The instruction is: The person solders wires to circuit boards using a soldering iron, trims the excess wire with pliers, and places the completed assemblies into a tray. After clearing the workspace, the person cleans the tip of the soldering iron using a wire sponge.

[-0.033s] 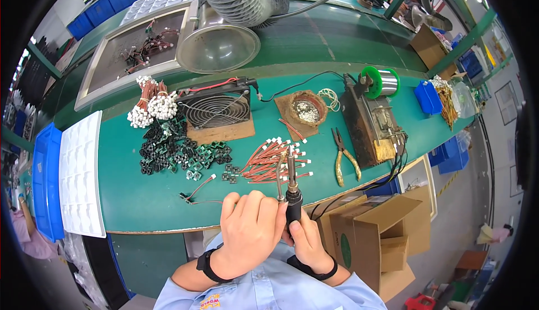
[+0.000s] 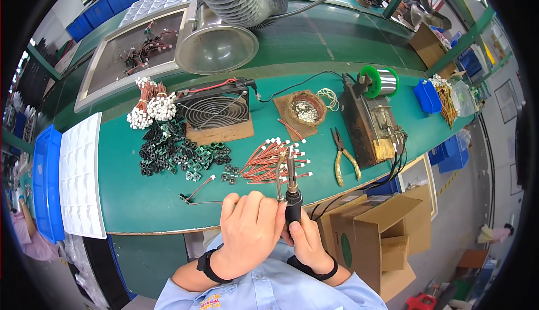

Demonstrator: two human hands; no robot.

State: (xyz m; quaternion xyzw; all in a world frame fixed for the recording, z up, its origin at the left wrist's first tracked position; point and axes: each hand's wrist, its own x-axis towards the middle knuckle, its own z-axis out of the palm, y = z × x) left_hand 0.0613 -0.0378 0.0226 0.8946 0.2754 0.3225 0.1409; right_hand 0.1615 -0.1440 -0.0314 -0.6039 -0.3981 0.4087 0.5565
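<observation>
My right hand [image 2: 307, 241] is wrapped round the black grip of a soldering iron [image 2: 293, 203], whose metal tip points away from me. A thin bent metal tube [image 2: 279, 178] runs alongside the tip. My left hand [image 2: 247, 228] is closed, with its fingers curled against the foot of this tube, next to the grip; its fingertips are partly hidden. Just beyond the tip lies a spread of red-brown wire leads with white connectors [image 2: 264, 167]. Left of them are small dark circuit boards [image 2: 229, 174] and one board with wires attached [image 2: 184, 198], near the table's front edge.
A heap of black-green parts [image 2: 163, 147], bundled connectors [image 2: 160, 107] and a fan [image 2: 218, 111] stand at the left. Rightward are a solder pot [image 2: 321, 108], pliers [image 2: 341, 155], a soldering station [image 2: 359, 119] and a solder reel [image 2: 383, 81]. A fume hood [image 2: 216, 49] hangs behind.
</observation>
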